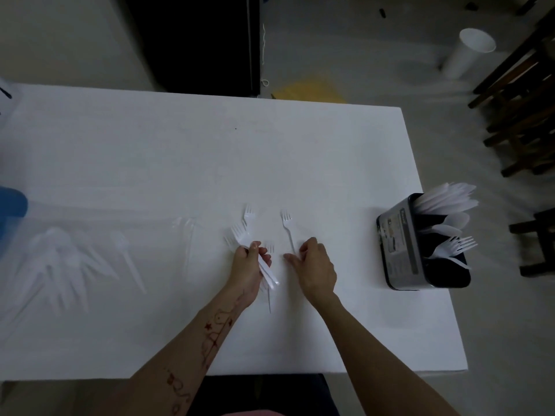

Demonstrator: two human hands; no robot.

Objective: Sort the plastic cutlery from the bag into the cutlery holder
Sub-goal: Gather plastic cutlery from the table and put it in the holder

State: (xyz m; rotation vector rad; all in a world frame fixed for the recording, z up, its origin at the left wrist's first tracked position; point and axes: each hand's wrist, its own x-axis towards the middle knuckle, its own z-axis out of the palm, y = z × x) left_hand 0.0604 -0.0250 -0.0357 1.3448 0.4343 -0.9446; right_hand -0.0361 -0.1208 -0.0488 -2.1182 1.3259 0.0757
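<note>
My left hand (pixel 248 265) grips a bundle of white plastic forks (pixel 244 235), tines fanned out away from me. My right hand (pixel 315 265) pinches the handle end of a single white fork (pixel 287 228) that lies on the white table (pixel 210 151). One more fork (pixel 269 277) lies flat between my hands. A dark cutlery holder (pixel 399 244) stands at the table's right edge with knives (pixel 444 198), spoons (pixel 449 225) and forks (pixel 453 247) sticking out of it. A heap of white cutlery (pixel 66 265) lies at the left, blurred.
The table's right edge runs just past the holder. A blue object (pixel 12 205) sits at the far left edge. On the floor beyond stand a white cup-shaped bin (pixel 468 52) and dark wooden chairs (pixel 522 109) at the right.
</note>
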